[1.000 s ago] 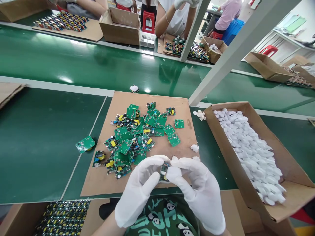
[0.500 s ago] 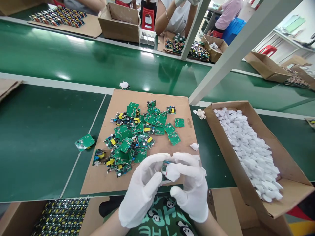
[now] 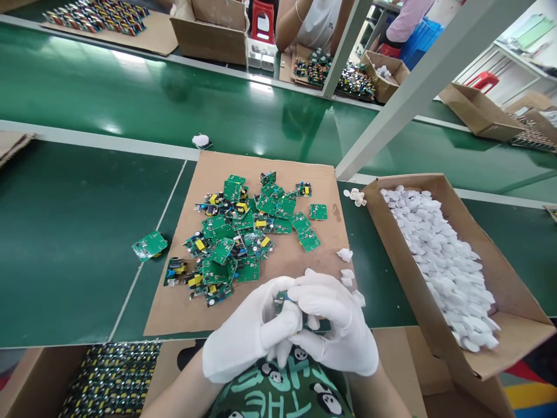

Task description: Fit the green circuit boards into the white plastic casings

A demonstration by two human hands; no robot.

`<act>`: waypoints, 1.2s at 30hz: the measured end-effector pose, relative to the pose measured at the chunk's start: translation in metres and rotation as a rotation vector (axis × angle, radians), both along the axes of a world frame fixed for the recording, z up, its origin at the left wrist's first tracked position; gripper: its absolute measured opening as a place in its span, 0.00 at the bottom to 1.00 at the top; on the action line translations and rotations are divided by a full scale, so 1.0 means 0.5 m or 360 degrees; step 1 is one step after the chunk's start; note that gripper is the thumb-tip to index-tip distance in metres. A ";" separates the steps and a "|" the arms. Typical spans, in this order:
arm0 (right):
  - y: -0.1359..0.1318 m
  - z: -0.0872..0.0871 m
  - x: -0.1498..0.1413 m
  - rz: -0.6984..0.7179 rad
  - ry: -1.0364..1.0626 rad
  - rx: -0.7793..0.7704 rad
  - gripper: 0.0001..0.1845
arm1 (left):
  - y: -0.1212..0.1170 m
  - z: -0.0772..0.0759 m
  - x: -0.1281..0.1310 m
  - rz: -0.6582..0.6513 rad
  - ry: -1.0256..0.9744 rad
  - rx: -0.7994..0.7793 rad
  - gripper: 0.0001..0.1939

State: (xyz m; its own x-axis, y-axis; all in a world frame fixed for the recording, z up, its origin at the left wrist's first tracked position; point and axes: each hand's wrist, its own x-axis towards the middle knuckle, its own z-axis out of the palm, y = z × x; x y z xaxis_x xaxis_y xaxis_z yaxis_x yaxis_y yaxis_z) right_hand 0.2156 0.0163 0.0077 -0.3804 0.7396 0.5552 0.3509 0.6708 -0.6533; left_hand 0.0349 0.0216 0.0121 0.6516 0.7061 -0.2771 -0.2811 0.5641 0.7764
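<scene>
Both of my hands wear white gloves and meet just above the front edge of a cardboard sheet (image 3: 300, 255). Between them is a small circuit board (image 3: 281, 301), mostly covered by fingers. My left hand (image 3: 256, 331) is closed around the board from the left. My right hand (image 3: 335, 322) presses its fingers against the board from the right; a bit of white shows under them, too covered to make out. Beyond the hands lies a loose pile of green circuit boards (image 3: 223, 251) with yellow and black parts. Small white pieces (image 3: 345, 255) rest near the sheet's right edge.
A cardboard box (image 3: 517, 290) of white discs (image 3: 444, 267) stands at right. One board (image 3: 150, 246) lies left of the sheet; another with a white top (image 3: 201, 141) sits behind it. A slanted grey post (image 3: 391, 110) rises at back right. A person (image 3: 322, 23) sits across the green belt (image 3: 217, 104).
My hands have closed in around the board, and my right fingers now cover the white piece seen on it before. The white-topped board behind the sheet has shifted left.
</scene>
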 end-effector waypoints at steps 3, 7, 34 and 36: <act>0.005 -0.024 -0.004 0.0011 0.0102 0.0071 0.25 | -0.007 0.001 0.009 0.0120 -0.0046 -0.0001 0.19; 0.008 -0.031 -0.007 -0.0019 0.0186 0.0167 0.26 | -0.010 -0.002 0.012 0.0021 -0.0268 -0.0166 0.22; -0.007 -0.020 0.020 0.0008 -0.0127 0.0321 0.27 | -0.017 -0.004 0.017 -0.0050 -0.0316 -0.0267 0.19; -0.006 -0.013 0.017 -0.0028 -0.0102 0.0263 0.25 | -0.021 -0.014 0.023 -0.0060 -0.0504 -0.0358 0.18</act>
